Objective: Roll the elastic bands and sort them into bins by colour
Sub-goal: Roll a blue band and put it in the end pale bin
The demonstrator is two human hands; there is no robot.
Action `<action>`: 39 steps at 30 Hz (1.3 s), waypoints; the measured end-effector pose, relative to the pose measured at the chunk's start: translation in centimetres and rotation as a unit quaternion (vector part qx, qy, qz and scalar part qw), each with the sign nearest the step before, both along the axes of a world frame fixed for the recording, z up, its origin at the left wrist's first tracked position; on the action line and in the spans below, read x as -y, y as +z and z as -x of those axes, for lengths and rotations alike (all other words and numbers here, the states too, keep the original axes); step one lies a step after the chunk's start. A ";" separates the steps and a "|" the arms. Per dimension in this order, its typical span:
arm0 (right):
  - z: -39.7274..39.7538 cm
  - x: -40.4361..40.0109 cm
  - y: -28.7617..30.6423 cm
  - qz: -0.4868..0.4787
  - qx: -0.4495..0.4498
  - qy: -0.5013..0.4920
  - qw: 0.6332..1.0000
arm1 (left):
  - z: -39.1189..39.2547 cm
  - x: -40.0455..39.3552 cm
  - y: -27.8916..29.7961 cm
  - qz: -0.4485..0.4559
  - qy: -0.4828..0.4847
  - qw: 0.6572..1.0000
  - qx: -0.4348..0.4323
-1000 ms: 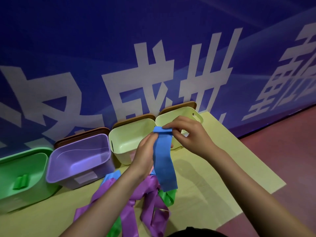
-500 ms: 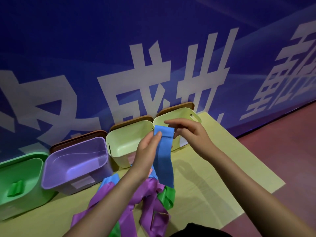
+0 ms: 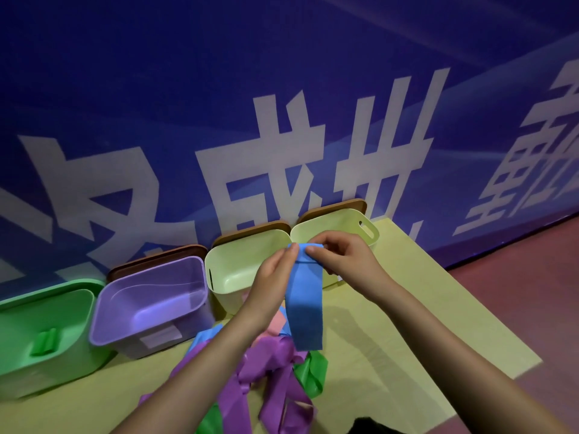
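Observation:
I hold a blue elastic band (image 3: 305, 305) up in front of the bins, its top edge folded over. My left hand (image 3: 272, 277) pinches the band's top left corner and my right hand (image 3: 343, 256) pinches the top right. The rest of the band hangs down loose. Below it lies a tangled pile of purple bands (image 3: 269, 380), green bands (image 3: 311, 374), a pink band (image 3: 277, 322) and another blue band (image 3: 205, 335). A green bin (image 3: 18, 308) holds one rolled green band (image 3: 46, 342). Beside it stands a purple bin (image 3: 150, 296).
Two pale yellow-green bins (image 3: 238, 267) (image 3: 347, 227) stand right of the purple one, brown lids (image 3: 156, 260) leaning behind. All sit on a yellow mat (image 3: 438, 324) against a blue wall banner (image 3: 282, 104). Red floor (image 3: 517, 270) lies right of the mat.
The band's top has been folded over further and the hanging tail is shorter. Both hands stay at its top edge, fingers shifted closer together.

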State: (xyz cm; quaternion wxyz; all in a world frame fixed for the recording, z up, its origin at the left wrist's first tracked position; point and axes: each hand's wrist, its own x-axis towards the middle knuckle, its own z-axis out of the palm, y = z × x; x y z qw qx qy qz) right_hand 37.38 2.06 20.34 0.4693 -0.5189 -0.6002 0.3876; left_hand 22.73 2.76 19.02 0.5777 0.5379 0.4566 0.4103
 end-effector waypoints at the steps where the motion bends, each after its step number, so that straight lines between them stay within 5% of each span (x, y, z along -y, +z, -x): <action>1: 0.0 0.0 0.1 0.000 0.003 0.003 1.000 | 0.0 -0.1 0.1 -0.001 0.001 1.000 0.003; 9: -0.3 0.6 0.1 -0.009 0.002 -0.003 1.000 | -0.4 0.2 0.4 -0.017 0.025 1.000 0.003; 17: -0.2 2.3 -1.2 -0.056 0.001 -0.039 0.998 | -1.3 1.5 -0.5 -0.125 0.041 0.991 -0.038; 24: -1.2 3.3 -2.3 -0.058 -0.022 -0.078 0.995 | -2.0 1.8 -1.0 0.026 -0.014 0.998 0.060; 31: -2.3 3.8 -3.0 -0.162 0.129 -0.125 0.970 | -1.9 1.8 -1.6 0.101 -0.054 0.992 0.051; 39: -3.2 3.6 -3.1 -0.308 0.360 -0.053 0.879 | -0.9 1.3 -1.1 0.193 -0.067 0.968 0.144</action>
